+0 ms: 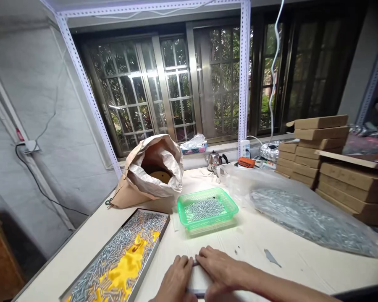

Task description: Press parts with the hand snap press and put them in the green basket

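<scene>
At the near edge of the table, my left hand (177, 277) and my right hand (219, 268) grip opposite sides of a small rectangular thing with dark grey edges (196, 291). Its middle looks pale; I cannot tell whether that is its own surface or the table showing through. My fingers and palms cover its two sides. To the left lies a long metal tray (151, 253) with many small silver metal pins (113, 243) over a yellow bottom. Beyond my hands stands a green plastic basket (208, 224) with more such pins inside.
An open brown paper sack (135, 197) leans behind the tray. To the right lies a large clear plastic bag (302, 214) of metal parts, with stacked cardboard boxes (349, 184) behind it. A kettle (214, 160) and an orange object (246, 162) are near the window. A grey scrap (271, 256) lies right of my hands.
</scene>
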{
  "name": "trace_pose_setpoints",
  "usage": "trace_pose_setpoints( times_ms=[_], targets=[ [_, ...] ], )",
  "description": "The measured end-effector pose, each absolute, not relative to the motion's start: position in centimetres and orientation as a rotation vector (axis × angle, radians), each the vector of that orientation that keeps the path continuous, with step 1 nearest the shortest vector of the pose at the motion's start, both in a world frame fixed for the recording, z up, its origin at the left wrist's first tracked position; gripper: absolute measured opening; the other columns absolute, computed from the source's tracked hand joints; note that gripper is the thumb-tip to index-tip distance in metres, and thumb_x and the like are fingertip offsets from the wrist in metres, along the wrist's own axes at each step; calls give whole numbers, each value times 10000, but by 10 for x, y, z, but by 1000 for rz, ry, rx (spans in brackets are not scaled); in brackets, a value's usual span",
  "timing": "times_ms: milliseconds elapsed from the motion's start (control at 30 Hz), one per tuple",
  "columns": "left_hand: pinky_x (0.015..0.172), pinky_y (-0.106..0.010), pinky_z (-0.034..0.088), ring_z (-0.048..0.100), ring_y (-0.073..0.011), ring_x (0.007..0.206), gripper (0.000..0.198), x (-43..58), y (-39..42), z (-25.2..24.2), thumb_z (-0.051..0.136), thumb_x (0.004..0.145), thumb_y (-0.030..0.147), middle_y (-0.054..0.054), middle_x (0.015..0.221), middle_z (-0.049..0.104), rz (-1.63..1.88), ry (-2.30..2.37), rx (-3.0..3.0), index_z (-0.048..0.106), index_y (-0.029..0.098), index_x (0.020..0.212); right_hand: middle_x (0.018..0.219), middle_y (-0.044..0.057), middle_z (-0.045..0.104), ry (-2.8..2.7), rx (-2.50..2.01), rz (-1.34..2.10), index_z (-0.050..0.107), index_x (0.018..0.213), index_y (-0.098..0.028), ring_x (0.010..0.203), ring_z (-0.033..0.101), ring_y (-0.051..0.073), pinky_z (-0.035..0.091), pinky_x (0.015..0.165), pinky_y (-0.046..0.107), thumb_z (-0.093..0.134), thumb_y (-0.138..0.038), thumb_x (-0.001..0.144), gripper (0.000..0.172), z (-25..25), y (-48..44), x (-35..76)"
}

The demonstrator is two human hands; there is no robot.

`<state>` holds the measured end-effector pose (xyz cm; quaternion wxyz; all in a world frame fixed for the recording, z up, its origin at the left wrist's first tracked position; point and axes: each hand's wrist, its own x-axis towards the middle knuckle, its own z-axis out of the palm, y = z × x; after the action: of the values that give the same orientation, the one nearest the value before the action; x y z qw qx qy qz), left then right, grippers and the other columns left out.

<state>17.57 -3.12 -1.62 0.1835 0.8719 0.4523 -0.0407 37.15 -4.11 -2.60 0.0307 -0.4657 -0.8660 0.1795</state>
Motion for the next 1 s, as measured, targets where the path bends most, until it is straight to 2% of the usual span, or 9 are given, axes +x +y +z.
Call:
trace_pose_setpoints(
  times_ms=[100, 200, 267, 400, 567, 733, 833, 933, 1000],
  targets=[
    [1070, -382, 339, 415, -313, 1227, 885, 179, -30, -9, 745, 581, 360, -124, 1335, 506, -101, 1258, 2457, 475, 142, 1395, 1194, 177, 545, -2690, -1507, 539, 556, 1246, -105, 1061, 508, 343, 452, 892, 479, 786, -580, 581, 849, -18, -39, 374],
    [984, -384, 394, 466, -301, 1133, 712, 183, -25, -5, 770, 557, 408, -106, 1223, 547, -49, 1272, 2434, 619, 182, 1215, 1169, 166, 574, -2722, -1548, 458, 591, 1203, -111, 1044, 530, 326, 472, 852, 439, 775, -525, 630, 731, -10, -36, 368],
    [926, -356, 412, 488, -282, 1086, 564, 186, -20, -7, 762, 562, 374, -97, 1158, 561, 19, 1315, 2390, 670, 181, 1084, 1096, 143, 613, -2751, -1544, 361, 645, 1102, -124, 997, 556, 301, 473, 808, 393, 774, -474, 660, 578, -5, -31, 364],
    [871, -319, 395, 508, -241, 1038, 297, 187, -12, -17, 652, 648, 246, -74, 1074, 586, 113, 1364, 2336, 666, 182, 937, 933, 100, 667, -2859, -1446, 257, 691, 903, -138, 885, 596, 245, 436, 725, 314, 724, -375, 755, 281, 0, -17, 358],
    [848, -303, 372, 517, -210, 1004, 174, 186, -13, -22, 562, 708, 178, -42, 1011, 603, 167, 1354, 2314, 637, 203, 863, 901, 66, 688, -2872, -1423, 233, 676, 887, -167, 819, 615, 203, 404, 670, 286, 617, -288, 845, 141, -6, -16, 358],
    [871, -308, 386, 525, -217, 1020, 171, 184, -19, -17, 564, 724, 179, -46, 1011, 619, 193, 1386, 2335, 651, 200, 870, 939, 84, 679, -2820, -1391, 190, 656, 912, -151, 860, 606, 208, 410, 730, 302, 599, -280, 856, 151, -15, -20, 360],
    [939, -337, 403, 529, -240, 1088, 253, 183, -25, -17, 568, 752, 212, -67, 1097, 626, 222, 1426, 2350, 678, 206, 979, 981, 94, 668, -2810, -1366, 175, 642, 946, -149, 909, 596, 221, 414, 768, 312, 621, -321, 846, 200, -23, -21, 361],
    [1034, -384, 400, 491, -281, 1225, 401, 178, -35, -20, 562, 792, 265, -111, 1325, 547, 476, 1441, 2300, 648, 206, 1180, 1028, 102, 653, -2720, -1386, 143, 620, 1004, -153, 931, 584, 233, 413, 793, 329, 601, -342, 851, 244, -35, -23, 360],
    [1003, -396, 451, 518, -291, 1207, 443, 168, -48, -22, 527, 849, 359, -108, 1351, 535, 760, 1400, 2207, 613, 235, 1266, 1063, 102, 639, -2657, -1396, 152, 604, 1035, -158, 939, 576, 234, 413, 806, 340, 572, -342, 863, 255, -40, -25, 359]
  ],
)
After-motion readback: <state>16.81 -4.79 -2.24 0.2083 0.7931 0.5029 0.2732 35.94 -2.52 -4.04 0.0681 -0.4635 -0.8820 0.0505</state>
